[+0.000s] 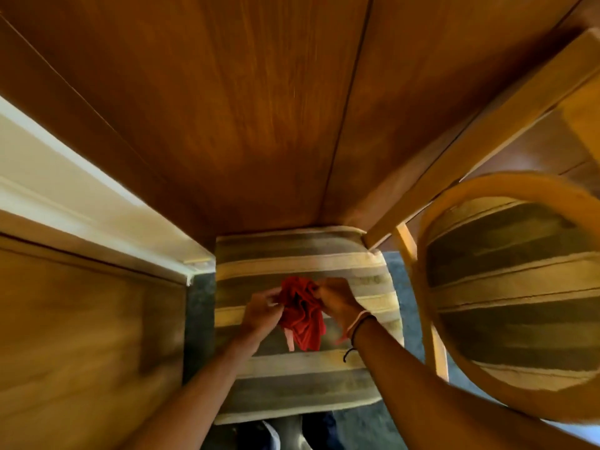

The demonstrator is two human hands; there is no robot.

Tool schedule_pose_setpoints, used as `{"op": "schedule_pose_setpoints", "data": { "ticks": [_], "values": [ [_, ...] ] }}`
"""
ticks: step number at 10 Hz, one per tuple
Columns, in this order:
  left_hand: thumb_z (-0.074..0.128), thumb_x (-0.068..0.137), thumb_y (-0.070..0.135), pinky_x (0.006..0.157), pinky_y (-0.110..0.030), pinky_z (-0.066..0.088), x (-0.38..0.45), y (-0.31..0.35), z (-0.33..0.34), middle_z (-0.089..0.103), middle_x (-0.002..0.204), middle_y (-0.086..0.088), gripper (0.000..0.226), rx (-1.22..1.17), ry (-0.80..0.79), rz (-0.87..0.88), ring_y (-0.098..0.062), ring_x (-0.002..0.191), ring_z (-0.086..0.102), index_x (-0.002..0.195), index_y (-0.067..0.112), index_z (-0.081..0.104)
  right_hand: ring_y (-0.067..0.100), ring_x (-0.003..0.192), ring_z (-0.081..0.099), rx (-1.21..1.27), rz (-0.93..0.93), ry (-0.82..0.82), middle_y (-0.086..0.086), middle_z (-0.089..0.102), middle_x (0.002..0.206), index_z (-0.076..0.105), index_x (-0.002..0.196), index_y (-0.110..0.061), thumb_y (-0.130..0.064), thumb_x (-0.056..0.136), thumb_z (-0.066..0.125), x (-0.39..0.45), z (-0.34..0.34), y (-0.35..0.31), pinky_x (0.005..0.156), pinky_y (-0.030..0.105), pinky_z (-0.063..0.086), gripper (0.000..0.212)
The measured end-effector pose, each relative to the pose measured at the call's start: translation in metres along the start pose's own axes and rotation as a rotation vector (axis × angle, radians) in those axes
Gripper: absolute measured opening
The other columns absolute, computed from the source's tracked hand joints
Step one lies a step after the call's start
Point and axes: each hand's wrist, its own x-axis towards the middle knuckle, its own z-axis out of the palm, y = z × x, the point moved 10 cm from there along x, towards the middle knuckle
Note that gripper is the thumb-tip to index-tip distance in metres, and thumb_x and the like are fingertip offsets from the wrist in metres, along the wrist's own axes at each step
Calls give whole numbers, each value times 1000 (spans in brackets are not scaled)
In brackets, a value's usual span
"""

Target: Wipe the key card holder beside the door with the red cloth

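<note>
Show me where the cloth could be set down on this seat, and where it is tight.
Both hands, left hand and right hand, hold the red cloth over the striped seat cushion. The cushion is bare toward the wooden wall and toward the person. The dark floor strip beside the left panel is narrow; the round chair crowds the right.

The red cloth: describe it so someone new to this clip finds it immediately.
Start at the striped seat cushion at bottom centre, below the wood panelling. Above it, the left hand and right hand meet around the red cloth. It is bunched, hanging down, and the only red thing in view.
</note>
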Motion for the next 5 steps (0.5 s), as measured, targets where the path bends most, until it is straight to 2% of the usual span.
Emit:
{"op": "schedule_pose_setpoints", "data": {
  "ticks": [1,2,3,4,5],
  "values": [
    [66,87,8,94,-43,57,5,-26,17,76,102,-3,27,43,-84,-15,-16,98,71,111,21,71,9,64,70,126,47,-43,1,73,70,75,51,-16,10,93,56,17,11,31,61,21,58,52],
    [63,90,7,83,-22,56,2,-39,30,71,104,5,29,72,-149,-27,-9,104,67,107,31,66,15,65,71,114,52,-117,-5,74,56,76,56,-17,11,92,54,11,19,39,57,22,56,50],
    [59,94,12,71,-3,47,-6,-33,29,58,115,13,40,117,-152,-22,12,94,56,130,27,55,38,106,69,-1,-22,-137,18,78,106,77,106,-8,10,90,52,-4,17,23,99,47,57,35],
    [49,73,79,74,-7,52,-22,8,12,60,118,2,99,263,-101,124,11,92,60,147,14,36,44,127,61,-147,-125,-86,25,65,133,59,138,-4,7,92,52,-19,8,-7,110,52,51,47],
    [10,59,97,120,-42,29,-43,68,-6,30,159,-10,125,533,10,380,-20,148,26,153,18,23,34,150,41,-390,-353,34,13,39,163,26,162,-15,-9,96,62,-50,-1,-61,120,39,42,76]
  ]
}}
